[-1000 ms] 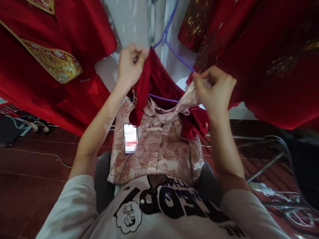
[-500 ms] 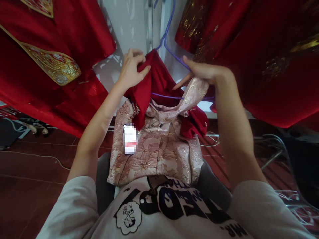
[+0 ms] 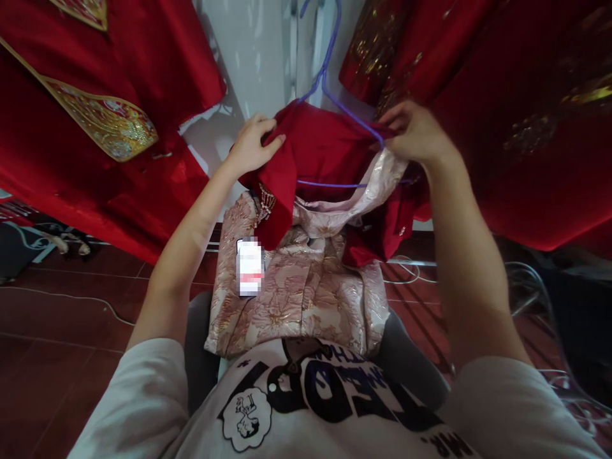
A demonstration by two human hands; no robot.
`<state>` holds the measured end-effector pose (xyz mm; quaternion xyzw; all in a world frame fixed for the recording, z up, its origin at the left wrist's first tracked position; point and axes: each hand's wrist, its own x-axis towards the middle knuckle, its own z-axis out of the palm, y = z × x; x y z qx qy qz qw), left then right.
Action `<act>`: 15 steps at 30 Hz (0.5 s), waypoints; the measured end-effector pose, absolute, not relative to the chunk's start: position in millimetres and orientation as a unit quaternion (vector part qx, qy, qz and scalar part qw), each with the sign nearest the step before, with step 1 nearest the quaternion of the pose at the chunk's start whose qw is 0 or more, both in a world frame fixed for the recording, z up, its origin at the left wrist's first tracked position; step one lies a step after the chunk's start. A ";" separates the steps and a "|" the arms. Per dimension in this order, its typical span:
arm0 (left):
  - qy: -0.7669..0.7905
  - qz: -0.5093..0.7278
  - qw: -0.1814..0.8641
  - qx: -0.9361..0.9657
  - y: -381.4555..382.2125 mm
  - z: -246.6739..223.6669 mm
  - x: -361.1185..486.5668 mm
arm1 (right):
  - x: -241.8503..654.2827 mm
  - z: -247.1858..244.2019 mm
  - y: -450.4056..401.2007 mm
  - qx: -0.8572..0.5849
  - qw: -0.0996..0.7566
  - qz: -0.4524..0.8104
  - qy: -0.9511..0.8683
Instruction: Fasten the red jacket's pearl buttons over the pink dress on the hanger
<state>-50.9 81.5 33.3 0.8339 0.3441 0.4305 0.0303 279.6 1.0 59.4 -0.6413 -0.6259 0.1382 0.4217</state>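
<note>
A purple wire hanger (image 3: 329,95) carries a red garment (image 3: 325,146) with beaded trim, spread across its shoulders. My left hand (image 3: 255,143) grips the red cloth at the left shoulder, thumb in front. At the hanger's right end, my right hand (image 3: 415,135) is closed on the red cloth, right beside the hanger wire and the shiny pink strap. That strap belongs to a pink-and-gold brocade garment (image 3: 306,287) lying across my lap, its upper edge around the hanger's lower bar. A phone (image 3: 250,266) with a lit, blurred screen rests on the brocade.
Red garments with gold embroidery (image 3: 109,127) hang at the left, and more red garments (image 3: 478,127) hang at the right. A pale wall (image 3: 243,57) stands behind the hanger. Thin cables (image 3: 109,303) lie on the red tiled floor (image 3: 62,376), with shoes (image 3: 71,245) at far left.
My right hand has moved right, from spread fingers near the hanger to a grip at its right end. The red cloth is now spread wider. My left hand has shifted slightly downward.
</note>
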 end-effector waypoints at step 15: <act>0.379 0.446 0.041 0.810 54.5 28.5 -37.1 | 333.8 58.0 -58.0 -0.705 0.427 0.163 -0.542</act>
